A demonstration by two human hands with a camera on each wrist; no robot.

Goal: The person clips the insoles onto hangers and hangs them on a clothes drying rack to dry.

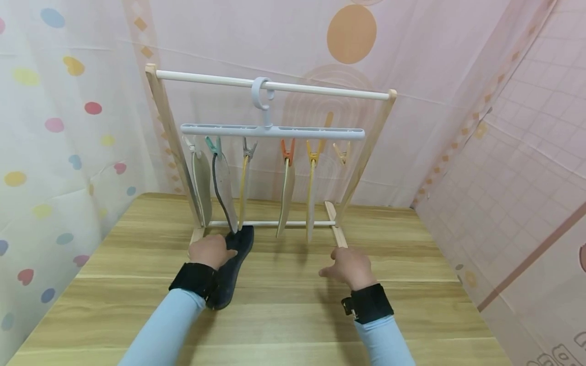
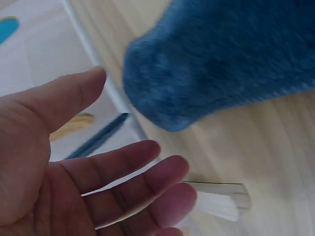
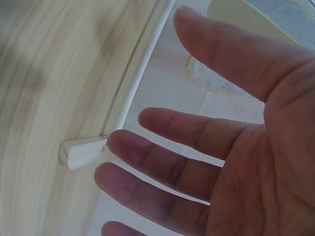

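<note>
A dark blue fuzzy insole [image 1: 236, 269] lies flat on the table, partly covered by my left wrist. My left hand [image 1: 211, 251] hovers beside and over it with fingers loosely extended; the left wrist view shows the insole [image 2: 211, 59] apart from the fingers [image 2: 142, 160]. Near the rack's right foot, my right hand [image 1: 350, 265] is held with relaxed, spread fingers and nothing in it. Several insoles, such as a grey one [image 1: 224, 188] and a yellow-edged one [image 1: 312, 198], dangle from coloured clips on a pale hanger [image 1: 316, 133]. The beige clip [image 1: 342, 153] at the right end holds nothing.
The hanger hooks over the white top bar [image 1: 206, 78] of a wooden-sided rack [image 1: 368, 157] at the back of the table [image 1: 293, 325]. A white lower bar [image 1: 265, 223] joins its feet. Patterned curtains [image 1: 229, 30] enclose the back and sides.
</note>
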